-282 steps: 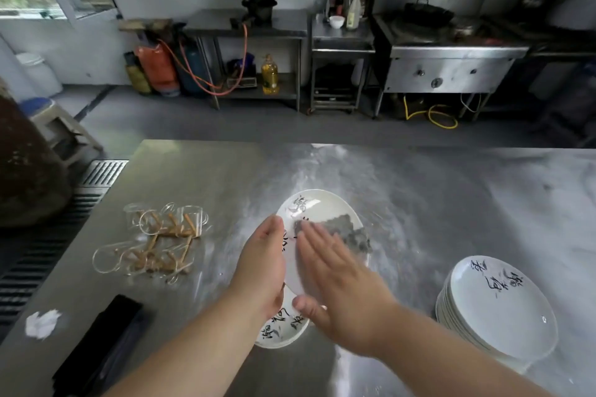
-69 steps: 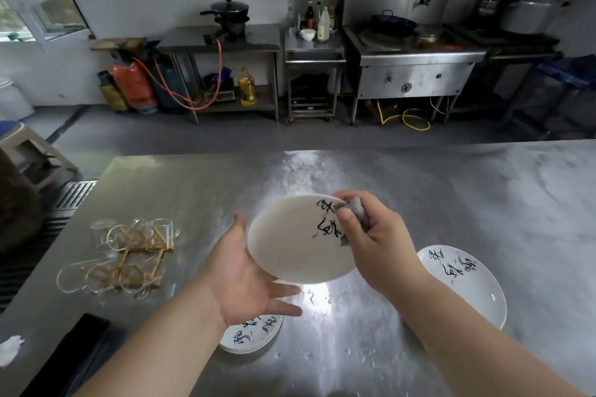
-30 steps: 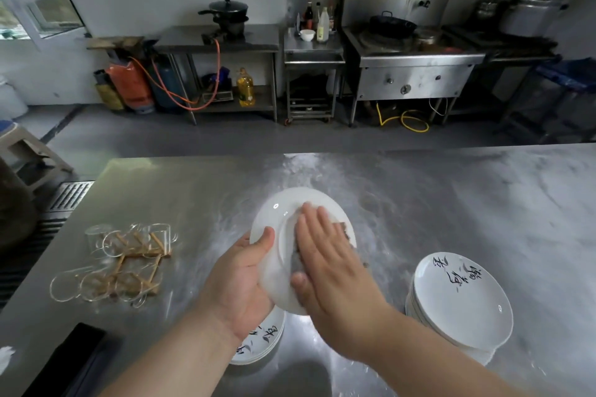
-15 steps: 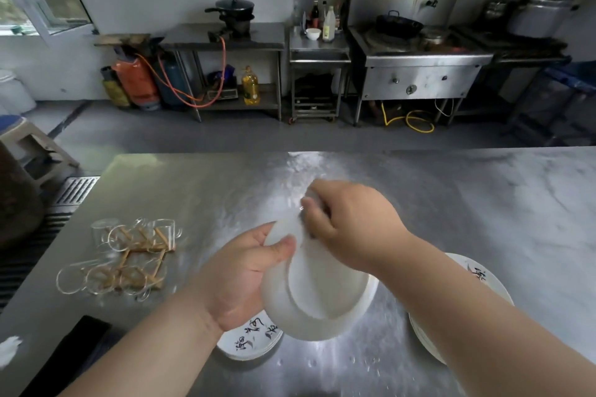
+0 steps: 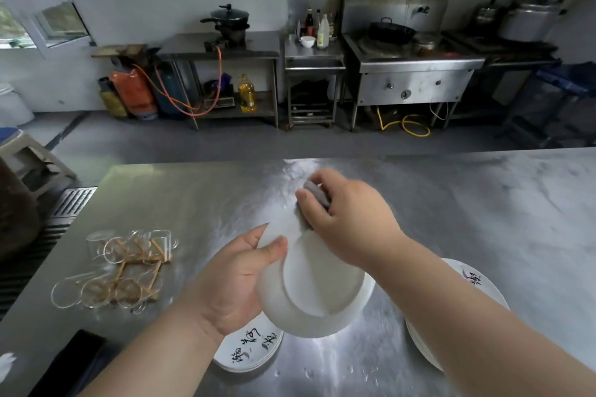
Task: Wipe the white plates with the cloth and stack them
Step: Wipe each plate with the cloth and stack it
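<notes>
left hand point(image 5: 235, 284) curled round the upturned white plate point(image 5: 316, 287), thumb on its underside | right hand point(image 5: 348, 219) fingers bunched on grey cloth point(image 5: 317, 195), pressing plate's far rim

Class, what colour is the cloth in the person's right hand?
Grey. The cloth shows best in the head view, the only one.

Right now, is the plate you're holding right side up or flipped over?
Flipped over and tilted: the held plate shows its plain underside and foot ring, gripped at the rim by the left hand.
</notes>
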Demonstrator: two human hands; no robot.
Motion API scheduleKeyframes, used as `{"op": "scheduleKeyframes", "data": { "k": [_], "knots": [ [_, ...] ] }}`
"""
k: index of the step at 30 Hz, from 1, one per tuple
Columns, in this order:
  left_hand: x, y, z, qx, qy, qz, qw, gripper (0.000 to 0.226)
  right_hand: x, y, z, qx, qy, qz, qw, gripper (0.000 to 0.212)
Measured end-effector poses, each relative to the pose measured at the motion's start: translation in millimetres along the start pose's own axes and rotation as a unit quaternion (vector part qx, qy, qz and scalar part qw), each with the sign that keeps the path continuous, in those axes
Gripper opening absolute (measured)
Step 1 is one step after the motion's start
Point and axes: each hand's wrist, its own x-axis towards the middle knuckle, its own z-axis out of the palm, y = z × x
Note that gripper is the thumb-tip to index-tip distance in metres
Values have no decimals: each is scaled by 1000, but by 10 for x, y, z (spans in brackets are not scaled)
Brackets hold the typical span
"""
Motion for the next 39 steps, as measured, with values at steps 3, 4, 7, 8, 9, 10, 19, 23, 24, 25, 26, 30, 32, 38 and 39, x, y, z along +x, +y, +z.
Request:
{"op": "scheduleKeyframes", "data": {
  "k": [3, 4, 7, 8, 9, 10, 19, 23, 24, 25, 26, 30, 32, 38, 39],
  "knots": [
    [-6, 84, -66, -40, 3, 35, 999, 45, -100, 103, -36, 102, 48, 145, 983, 45],
    [1, 85, -83, -51, 14, 47, 997, 43, -194, 161, -4, 149, 44, 214, 964, 51],
    [31, -36, -72, -77, 41, 48, 995, 42, -379, 290, 82, 207, 5, 309, 928, 51],
    [39, -76, -51, -84, 43, 33, 995, 45, -346, 312, 55, 193, 6, 299, 935, 50],
    [45, -94, -30, -86, 40, 17, 995, 51, -271, 325, -7, 169, 9, 273, 947, 50],
    [53, -80, -6, -80, 32, 2, 996, 59, -174, 326, -92, 145, 7, 238, 960, 50],
    [152, -36, 166, 32, 15, 35, 999, 55, -32, 232, -417, 28, -2, 21, 999, 46],
    [115, -214, 195, 8, 76, 38, 996, 42, -517, 459, -242, 211, 20, 233, 949, 47],
    [111, -269, 233, 16, 89, 32, 995, 39, -551, 486, -241, 198, -3, 243, 950, 46],
    [115, -325, 294, 35, 97, 26, 994, 37, -516, 522, -261, 156, -19, 213, 964, 44],
    [118, -376, 371, 55, 96, 20, 994, 37, -442, 546, -309, 110, -18, 156, 982, 43],
    [149, -429, 587, 32, 74, 52, 995, 58, -245, 559, -549, 88, 38, 17, 995, 42],
    [184, -428, 617, -2, 77, 70, 995, 58, -437, 693, -470, 160, 72, 125, 976, 42],
    [185, -731, 620, 8, 92, -12, 996, 50, -561, 1052, -548, 158, -17, 189, 969, 49],
    [182, -750, 618, 20, 76, -13, 997, 52, -501, 1057, -637, 152, -40, 139, 978, 47]
  ]
}}
